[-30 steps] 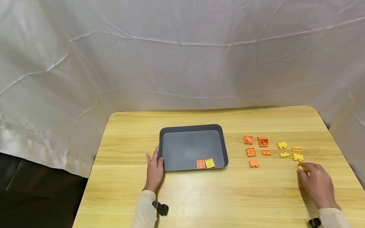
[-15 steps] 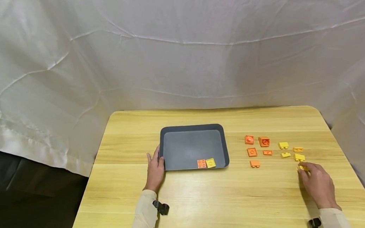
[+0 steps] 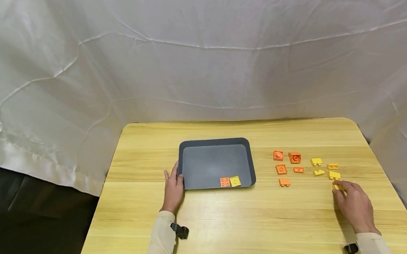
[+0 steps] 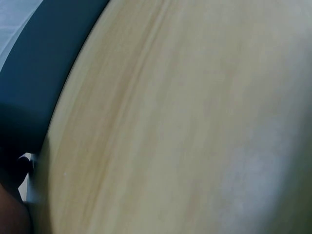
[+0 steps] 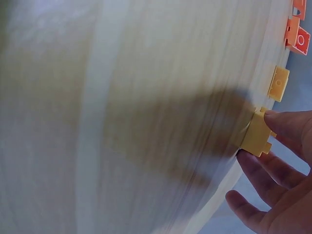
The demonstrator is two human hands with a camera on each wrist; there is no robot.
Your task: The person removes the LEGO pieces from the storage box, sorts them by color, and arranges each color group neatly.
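Note:
My right hand (image 3: 355, 203) pinches a yellow toy building brick (image 5: 257, 134) between thumb and fingers, low over the tabletop at the right. In the right wrist view its studs point toward the palm; the head view shows little of it past the fingers. On the left, my left hand (image 3: 173, 190) touches the left side of a dark grey tray (image 3: 214, 142), fingers extended near its front corner. The tray's outer wall (image 4: 44, 63) fills the upper left of the left wrist view. Inside it lie an orange brick (image 3: 224, 182) and a yellow square piece (image 3: 235, 181).
Orange bricks, among them a tall one (image 3: 295, 158) and a small one (image 3: 284, 182), lie loose right of the tray. Several yellow pieces, including a brick (image 3: 334, 175), sit just beyond my right hand. Pale cloth (image 3: 220, 63) hangs behind the wooden table (image 3: 239, 227).

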